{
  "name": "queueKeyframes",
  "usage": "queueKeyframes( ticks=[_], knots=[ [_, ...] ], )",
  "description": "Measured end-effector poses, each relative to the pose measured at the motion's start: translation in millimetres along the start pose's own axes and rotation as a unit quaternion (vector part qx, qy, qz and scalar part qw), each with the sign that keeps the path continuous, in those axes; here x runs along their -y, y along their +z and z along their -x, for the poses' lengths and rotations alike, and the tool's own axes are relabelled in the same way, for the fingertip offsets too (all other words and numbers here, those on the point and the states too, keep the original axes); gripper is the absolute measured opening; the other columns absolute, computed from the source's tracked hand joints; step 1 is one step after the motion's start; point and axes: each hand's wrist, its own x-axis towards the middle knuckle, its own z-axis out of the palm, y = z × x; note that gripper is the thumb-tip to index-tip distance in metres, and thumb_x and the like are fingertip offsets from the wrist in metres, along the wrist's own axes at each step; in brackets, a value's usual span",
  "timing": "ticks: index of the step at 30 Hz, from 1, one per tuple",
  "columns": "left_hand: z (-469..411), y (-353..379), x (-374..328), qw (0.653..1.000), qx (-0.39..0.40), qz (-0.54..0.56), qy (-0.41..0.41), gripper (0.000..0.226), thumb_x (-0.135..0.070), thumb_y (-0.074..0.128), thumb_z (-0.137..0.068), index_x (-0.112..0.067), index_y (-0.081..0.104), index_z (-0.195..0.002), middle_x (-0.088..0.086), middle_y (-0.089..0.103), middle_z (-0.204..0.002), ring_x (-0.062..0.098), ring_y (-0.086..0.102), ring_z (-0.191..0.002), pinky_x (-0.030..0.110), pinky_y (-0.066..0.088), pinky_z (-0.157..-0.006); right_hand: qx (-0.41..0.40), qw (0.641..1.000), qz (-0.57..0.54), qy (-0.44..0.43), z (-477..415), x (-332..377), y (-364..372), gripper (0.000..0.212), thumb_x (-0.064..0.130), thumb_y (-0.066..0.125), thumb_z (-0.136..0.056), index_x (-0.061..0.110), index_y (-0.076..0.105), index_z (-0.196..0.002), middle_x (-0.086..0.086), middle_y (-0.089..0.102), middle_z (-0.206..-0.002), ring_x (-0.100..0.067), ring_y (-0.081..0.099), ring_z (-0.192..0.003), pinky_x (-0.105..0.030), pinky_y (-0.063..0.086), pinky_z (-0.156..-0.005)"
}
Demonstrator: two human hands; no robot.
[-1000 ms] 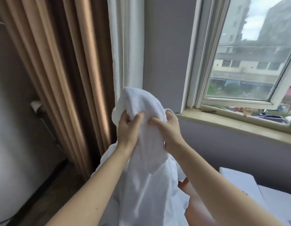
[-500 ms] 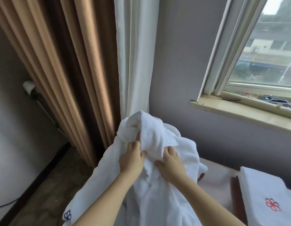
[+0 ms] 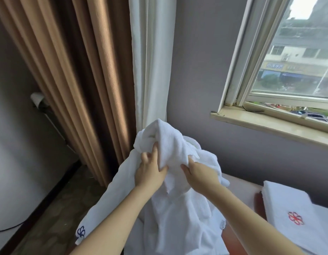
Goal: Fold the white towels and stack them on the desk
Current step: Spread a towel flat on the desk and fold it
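Both hands hold one white towel [image 3: 177, 208] bunched in the air over the desk [image 3: 240, 184]. Left hand [image 3: 150, 172] fingers curl into the cloth and right hand [image 3: 200, 172] pinches a fold, probably hunting an edge. One folded towel [image 3: 288, 205] lies on the desk at right.

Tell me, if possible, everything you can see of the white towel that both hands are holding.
The white terry-cloth towel is unfolded and crumpled, bunched into a peak at the top and hanging in loose folds below. It looks soft and thick. A blue flower-like emblem shows on its lower left corner. The left hand and the right hand grip it side by side just under the peak, in front of the white curtain. Its bottom edge runs out of the frame.
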Motion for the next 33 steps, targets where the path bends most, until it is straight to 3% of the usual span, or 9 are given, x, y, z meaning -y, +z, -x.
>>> queueKeyframes(
  ticks=[4,6,9,12,15,18,21,28,33],
  knots=[
    [13,-23,-13,0.997,-0.055,0.004,0.059,0.092,-0.044,0.063,-0.089,-0.041,-0.001,-0.155,-0.008,0.022,-0.127,0.013,0.05,-0.103,0.026,0.042,-0.067,-0.066,0.995,0.068,0.008,5,11,-55,0.047,0.047,0.024,-0.104,0.018,0.039,-0.07,0.004,0.047,-0.064,-0.028,0.058,-0.071,-0.031,0.032,-0.054],
    [17,-35,-25,0.992,-0.074,0.021,0.104,0.084,-0.037,0.065,-0.089,-0.038,0.013,-0.155,-0.008,0.024,-0.136,0.016,0.051,-0.109,0.028,0.047,-0.073,-0.134,0.991,0.019,0.0,7,16,-82,0.042,0.044,0.027,-0.104,0.017,0.045,-0.078,0.004,0.049,-0.066,-0.029,0.056,-0.074,-0.033,0.032,-0.055],
    [23,-52,-47,0.976,-0.119,0.041,0.176,0.08,-0.025,0.069,-0.087,-0.031,0.025,-0.153,-0.003,0.025,-0.146,0.019,0.043,-0.127,0.032,0.045,-0.099,-0.202,0.966,-0.161,-0.028,17,22,-123,0.024,0.038,0.036,-0.104,0.023,0.054,-0.097,0.007,0.057,-0.08,-0.02,0.052,-0.077,-0.035,0.038,-0.063],
    [30,-64,-75,0.966,-0.168,0.04,0.194,0.079,-0.028,0.07,-0.085,-0.029,0.028,-0.152,0.003,0.024,-0.154,0.025,0.032,-0.139,0.04,0.037,-0.109,-0.286,0.873,-0.392,-0.055,38,27,-159,0.022,0.023,0.04,-0.104,0.027,0.054,-0.088,0.012,0.056,-0.077,-0.001,0.05,-0.072,-0.028,0.041,-0.069],
    [39,-67,-106,0.959,-0.166,0.058,0.221,0.057,-0.038,0.063,-0.093,-0.022,0.042,-0.143,0.009,0.029,-0.156,0.025,0.027,-0.144,0.043,0.032,-0.113,-0.368,0.771,-0.519,-0.021,65,19,-186,0.027,0.025,0.04,-0.105,0.015,0.058,-0.088,0.006,0.055,-0.079,-0.004,0.05,-0.072,-0.022,0.043,-0.068],
    [55,-50,-136,0.96,-0.081,0.064,0.26,0.037,-0.051,0.038,-0.1,-0.024,0.055,-0.118,0.004,0.059,-0.127,0.028,0.047,-0.129,0.045,0.039,-0.105,-0.423,0.719,-0.551,0.027,96,-6,-201,0.029,0.025,0.04,-0.105,0.016,0.055,-0.082,0.006,0.052,-0.076,-0.005,0.049,-0.07,-0.019,0.043,-0.066],
    [82,-14,-169,0.961,0.039,0.095,0.256,0.023,-0.055,0.034,-0.1,-0.035,0.039,-0.091,-0.01,0.058,-0.076,0.025,0.061,-0.082,0.034,0.041,-0.063,-0.454,0.707,-0.54,0.054,132,-45,-206,0.03,0.021,0.04,-0.106,0.017,0.053,-0.079,0.006,0.052,-0.073,-0.008,0.05,-0.071,-0.024,0.043,-0.068],
    [171,106,-253,0.908,0.256,0.107,0.314,0.027,-0.05,0.042,-0.096,-0.032,0.039,-0.076,-0.01,0.054,-0.075,0.022,0.054,-0.077,0.036,0.038,-0.061,-0.507,0.684,-0.473,0.228,240,-165,-195,0.032,0.029,0.043,-0.1,0.023,0.046,-0.069,0.015,0.046,-0.059,-0.006,0.046,-0.058,-0.029,0.042,-0.058],
    [237,194,-289,0.86,0.376,0.063,0.338,0.022,-0.045,0.041,-0.098,-0.027,0.053,-0.09,-0.007,0.061,-0.095,0.02,0.057,-0.089,0.034,0.043,-0.069,-0.465,0.707,-0.395,0.359,323,-250,-167,0.029,0.027,0.044,-0.097,0.019,0.051,-0.07,0.01,0.051,-0.067,-0.011,0.05,-0.065,-0.029,0.042,-0.06]
  ],
)
